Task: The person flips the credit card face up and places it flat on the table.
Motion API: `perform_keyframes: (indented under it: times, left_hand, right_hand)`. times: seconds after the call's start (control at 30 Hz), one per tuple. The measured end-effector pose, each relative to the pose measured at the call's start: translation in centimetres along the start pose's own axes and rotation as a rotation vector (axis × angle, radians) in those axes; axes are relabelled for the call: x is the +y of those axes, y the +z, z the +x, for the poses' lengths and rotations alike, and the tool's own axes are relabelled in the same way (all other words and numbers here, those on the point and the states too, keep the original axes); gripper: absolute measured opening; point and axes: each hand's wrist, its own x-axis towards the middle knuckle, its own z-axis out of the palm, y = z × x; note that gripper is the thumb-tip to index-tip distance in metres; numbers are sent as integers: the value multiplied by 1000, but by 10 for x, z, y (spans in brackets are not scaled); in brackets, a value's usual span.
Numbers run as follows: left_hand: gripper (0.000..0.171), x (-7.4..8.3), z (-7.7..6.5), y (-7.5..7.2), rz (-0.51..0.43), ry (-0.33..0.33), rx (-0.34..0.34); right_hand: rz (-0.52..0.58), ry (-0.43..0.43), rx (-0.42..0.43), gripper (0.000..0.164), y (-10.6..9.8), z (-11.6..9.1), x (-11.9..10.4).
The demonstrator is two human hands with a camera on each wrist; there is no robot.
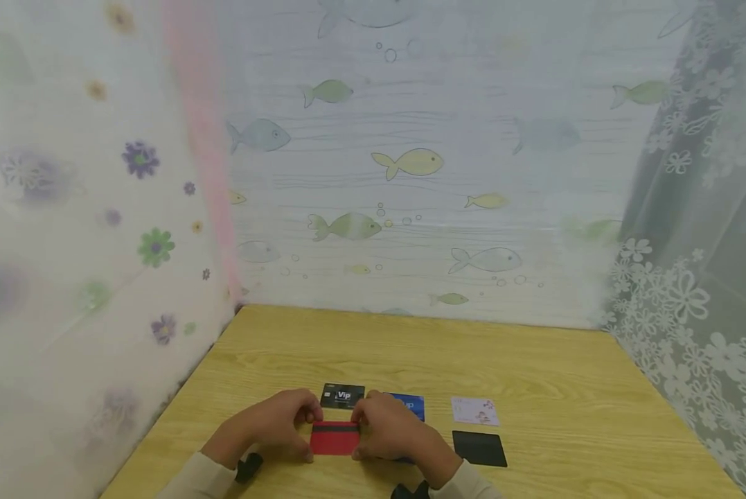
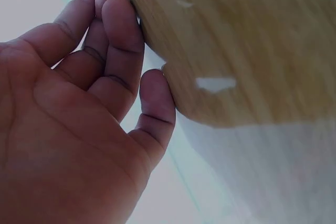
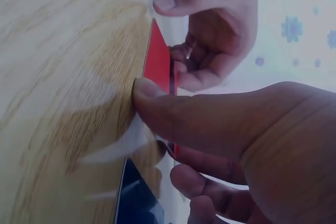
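Observation:
A red card with a dark stripe lies on the table between my two hands. My right hand grips its right end, with the thumb on the near edge and a finger at the far edge. At the card's left end is my left hand; its thumb stands apart from the card, and its bent fingers are close to the far corner. In the left wrist view the left fingers are loosely bent, with no card visible between them and the thumb.
Just beyond the hands lies a black "Vip" card. A blue card is partly covered by my right hand, and a dark card edge shows beneath it. To the right lie a pale patterned card and a black card on the wooden table.

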Motion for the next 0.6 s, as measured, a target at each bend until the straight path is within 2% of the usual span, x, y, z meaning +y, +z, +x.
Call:
perform_keyframes:
  times: [0.37,0.6]
  left_hand:
    - [51,0,3,1,-33,44,20]
    - [45,0,2,-5,-55,90,51]
  right_hand:
    - [1,7,48,40,-3,-2,2]
    - [-60,-63,75,41,-3,-1,-2]
